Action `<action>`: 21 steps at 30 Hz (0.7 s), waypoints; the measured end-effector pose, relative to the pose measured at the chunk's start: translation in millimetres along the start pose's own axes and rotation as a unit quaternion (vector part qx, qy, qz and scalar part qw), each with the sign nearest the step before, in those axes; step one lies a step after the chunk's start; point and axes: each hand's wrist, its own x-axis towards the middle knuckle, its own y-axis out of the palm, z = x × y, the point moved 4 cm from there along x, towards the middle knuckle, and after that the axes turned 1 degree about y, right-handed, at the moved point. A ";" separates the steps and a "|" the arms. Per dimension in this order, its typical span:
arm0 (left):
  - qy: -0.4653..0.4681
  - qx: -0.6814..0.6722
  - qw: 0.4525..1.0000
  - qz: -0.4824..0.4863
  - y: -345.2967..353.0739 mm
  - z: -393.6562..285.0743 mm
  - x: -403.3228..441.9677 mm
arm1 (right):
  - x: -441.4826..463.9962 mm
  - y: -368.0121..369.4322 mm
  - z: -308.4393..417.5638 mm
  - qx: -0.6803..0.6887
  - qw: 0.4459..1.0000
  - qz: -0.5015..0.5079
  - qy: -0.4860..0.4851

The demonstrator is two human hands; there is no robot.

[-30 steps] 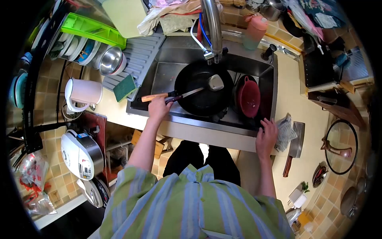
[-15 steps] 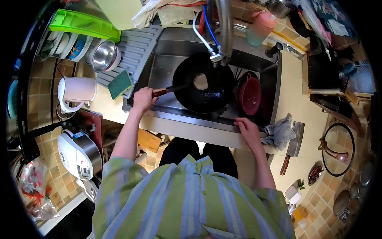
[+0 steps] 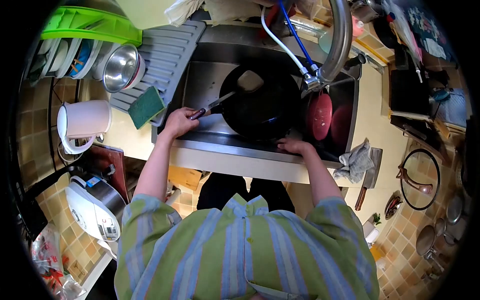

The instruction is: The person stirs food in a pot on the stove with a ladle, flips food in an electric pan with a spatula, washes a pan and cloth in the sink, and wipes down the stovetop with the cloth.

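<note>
My left hand (image 3: 180, 123) is closed at the left of the sink, around the dark handle end of a metal spatula (image 3: 249, 81). The black handle of the wok (image 3: 260, 115) runs into the same grip. The spatula's flat head lies inside the wok, near its far rim. My right hand (image 3: 295, 146) is at the wok's near right rim, its fingers bent together over the sink's front edge; the fingertips are partly hidden. A red colander (image 3: 319, 117) stands tilted in the sink, right of the wok.
The faucet (image 3: 342, 42) with white and blue hoses reaches over the sink (image 3: 200, 75). A green sponge (image 3: 146, 107), a metal bowl (image 3: 120, 68) and a pink kettle (image 3: 90, 120) are at left. At right lie a grey cloth (image 3: 356, 161) and a cleaver (image 3: 372, 170).
My right hand has moved left along the sink's front edge to the wok's rim. The faucet has swung right, and the wok sits slightly further right. The spatula's head is nearer the far rim.
</note>
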 end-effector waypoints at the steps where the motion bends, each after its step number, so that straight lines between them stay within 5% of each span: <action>1: -0.013 -0.006 1.000 0.013 -2.1 0.6 -0.5 | 1.9 0.8 -1.9 0.016 1.000 -0.004 0.020; 4: -0.093 -0.010 0.993 0.067 9.6 20.3 -0.5 | -3.5 -3.7 -9.5 -0.056 0.996 -0.033 -0.053; 6: 0.025 0.006 0.999 0.020 18.6 23.4 -7.2 | -34.2 -15.9 -2.9 0.000 0.997 -0.063 -0.051; 11: 0.033 0.021 0.999 -0.020 -3.2 -35.7 -37.2 | -108.7 -28.9 -7.8 0.243 0.943 -0.196 -0.116; 17: -0.138 -0.094 0.982 -0.084 -1.2 -81.7 -95.5 | -188.9 -50.2 31.9 0.469 0.806 -0.315 -0.175; 21: -0.188 -0.084 0.970 -0.127 1.6 -98.8 -122.0 | -207.2 -67.0 67.9 0.467 0.775 -0.341 -0.255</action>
